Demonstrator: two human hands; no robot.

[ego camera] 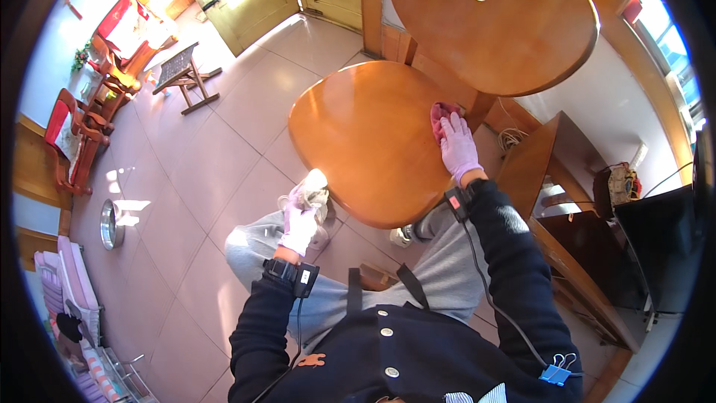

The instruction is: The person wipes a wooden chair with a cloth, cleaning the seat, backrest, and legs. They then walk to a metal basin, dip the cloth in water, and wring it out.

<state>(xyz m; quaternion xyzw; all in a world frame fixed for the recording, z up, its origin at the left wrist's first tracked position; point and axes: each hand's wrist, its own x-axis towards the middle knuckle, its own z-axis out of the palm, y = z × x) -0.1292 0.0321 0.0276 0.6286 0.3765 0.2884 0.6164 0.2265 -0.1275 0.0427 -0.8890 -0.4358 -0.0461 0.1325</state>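
Note:
A wooden chair's glossy seat (375, 140) lies in front of me, and its rounded backrest (503, 33) with cut-out holes rises behind it. My right hand (458, 145), in a pale lilac glove, rests over a folded red cloth (438, 117) at the seat's right rear edge. The palm and fingers partly hide this cloth. To the left of the seat's front edge, above my knee, my left hand (299, 226), gloved likewise, grips a crumpled whitish cloth (315, 193). Bright sunlight washes out part of that cloth.
A folding stool (187, 78) stands on the tiled floor (184, 179) near red-cushioned wooden armchairs (72, 140). A metal basin (111, 224) sits at the left. Close on my right are a wooden cabinet (531, 162) and a dark screen (660, 240). Cables run along both my sleeves.

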